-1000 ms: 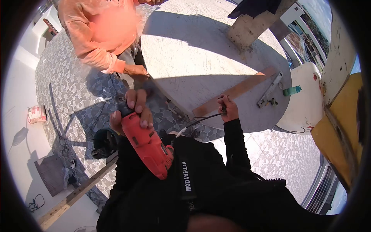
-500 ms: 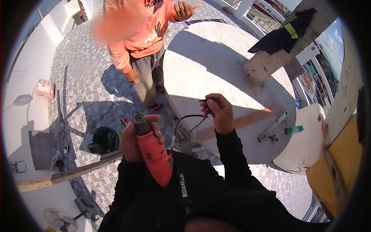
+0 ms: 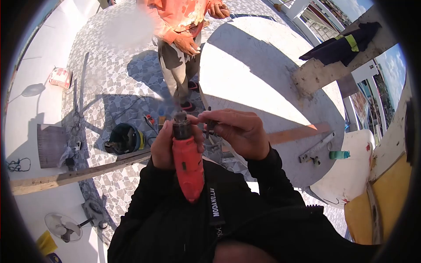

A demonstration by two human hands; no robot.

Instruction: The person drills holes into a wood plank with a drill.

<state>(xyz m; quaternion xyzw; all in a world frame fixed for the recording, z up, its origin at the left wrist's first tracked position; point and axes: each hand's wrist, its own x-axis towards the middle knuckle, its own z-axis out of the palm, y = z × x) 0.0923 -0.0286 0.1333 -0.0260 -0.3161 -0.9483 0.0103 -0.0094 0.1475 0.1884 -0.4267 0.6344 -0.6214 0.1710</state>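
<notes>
My left hand (image 3: 162, 149) is wrapped around the front end of a red power drill (image 3: 189, 171), just below its dark chuck (image 3: 180, 120). The drill stands chuck-up in front of my chest. Close to the right of the chuck, my right hand (image 3: 241, 133) pinches a small dark chuck key (image 3: 211, 124) between thumb and fingers. Part of the key is hidden by those fingers.
A person in an orange shirt (image 3: 182, 19) stands ahead beside a large round table (image 3: 245, 83). On it lie a wooden board (image 3: 298, 133), a level (image 3: 316, 147) and a green bottle (image 3: 340, 154). A black bucket (image 3: 125, 138) and a timber beam (image 3: 83, 172) are at left.
My right hand has moved left and down, bringing the chuck key close to the chuck. The drill is more upright, and the other person's hands have shifted.
</notes>
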